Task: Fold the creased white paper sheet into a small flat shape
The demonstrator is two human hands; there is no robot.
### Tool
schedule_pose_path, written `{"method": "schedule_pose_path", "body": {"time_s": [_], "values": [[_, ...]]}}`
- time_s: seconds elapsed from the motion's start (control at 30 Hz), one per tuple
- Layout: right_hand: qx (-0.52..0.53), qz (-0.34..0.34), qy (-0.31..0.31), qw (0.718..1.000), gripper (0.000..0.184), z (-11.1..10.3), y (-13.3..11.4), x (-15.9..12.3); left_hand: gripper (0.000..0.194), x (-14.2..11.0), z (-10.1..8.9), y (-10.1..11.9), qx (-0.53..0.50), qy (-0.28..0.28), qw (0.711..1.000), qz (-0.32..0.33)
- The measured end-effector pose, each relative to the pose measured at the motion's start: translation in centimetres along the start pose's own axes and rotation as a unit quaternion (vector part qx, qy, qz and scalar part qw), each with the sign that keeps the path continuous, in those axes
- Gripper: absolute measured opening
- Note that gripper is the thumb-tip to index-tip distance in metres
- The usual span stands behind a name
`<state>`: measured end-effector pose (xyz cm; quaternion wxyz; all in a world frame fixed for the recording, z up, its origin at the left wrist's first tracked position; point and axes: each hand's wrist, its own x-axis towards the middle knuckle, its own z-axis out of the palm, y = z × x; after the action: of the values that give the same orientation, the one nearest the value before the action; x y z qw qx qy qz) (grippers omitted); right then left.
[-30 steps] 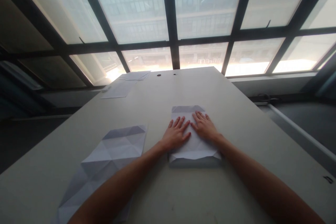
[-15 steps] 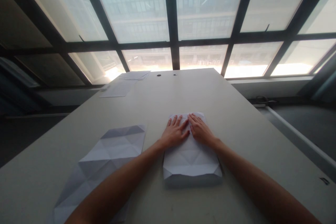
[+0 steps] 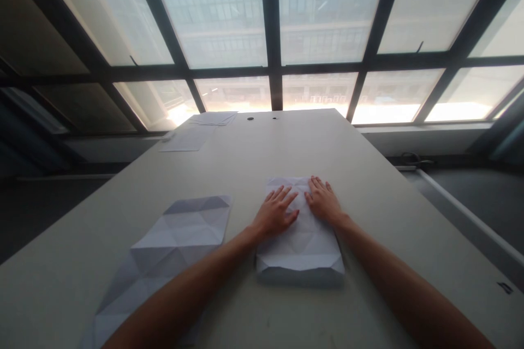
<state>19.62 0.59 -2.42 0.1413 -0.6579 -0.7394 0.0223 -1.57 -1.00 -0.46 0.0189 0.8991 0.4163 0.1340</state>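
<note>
A white sheet of paper (image 3: 301,251) with fold creases lies in front of me, its near edge bent up off the table. My left hand (image 3: 278,211) rests on the sheet's left half with fingers spread. On its far right corner, my right hand (image 3: 323,199) lies flat, fingers stretched forward. Both palms touch the paper and neither hand grips it. A second creased sheet (image 3: 180,229) lies to the left, partly hidden beneath my left forearm.
The white table (image 3: 311,142) stretches away toward large dark-framed windows. Several flat papers (image 3: 184,139) lie at its far left. Two small round holes (image 3: 250,119) sit near the far edge. A small dark mark (image 3: 505,288) shows at the right edge.
My right hand has slid right, away from my left hand, to the sheet's far right corner. My left hand has drawn slightly nearer to me. The view has shifted a little.
</note>
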Motion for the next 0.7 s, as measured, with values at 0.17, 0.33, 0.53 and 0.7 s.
{"method": "schedule_pose_path", "body": {"time_s": [0.17, 0.33, 0.53, 0.7], "values": [[0.004, -0.008, 0.063, 0.998, 0.054, -0.7, -2.3, -1.2, 0.059, -0.3, 0.3, -0.6, 0.008, -0.04, 0.999, -0.005], [0.044, -0.082, -0.009, 0.996, 0.056, 0.5, -4.7, -2.7, 0.056, 0.6, 0.0, -1.5, 0.021, -0.032, 0.999, -0.039], [0.03, -0.053, -0.011, 0.998, 0.054, 0.7, -3.4, -1.5, 0.055, 0.5, 0.0, -0.8, 0.029, -0.008, 0.999, -0.028], [0.031, -0.063, -0.019, 0.997, 0.054, 0.1, -1.7, -0.5, 0.063, 0.4, 0.7, -0.6, 0.018, -0.058, 0.998, 0.004]]}}
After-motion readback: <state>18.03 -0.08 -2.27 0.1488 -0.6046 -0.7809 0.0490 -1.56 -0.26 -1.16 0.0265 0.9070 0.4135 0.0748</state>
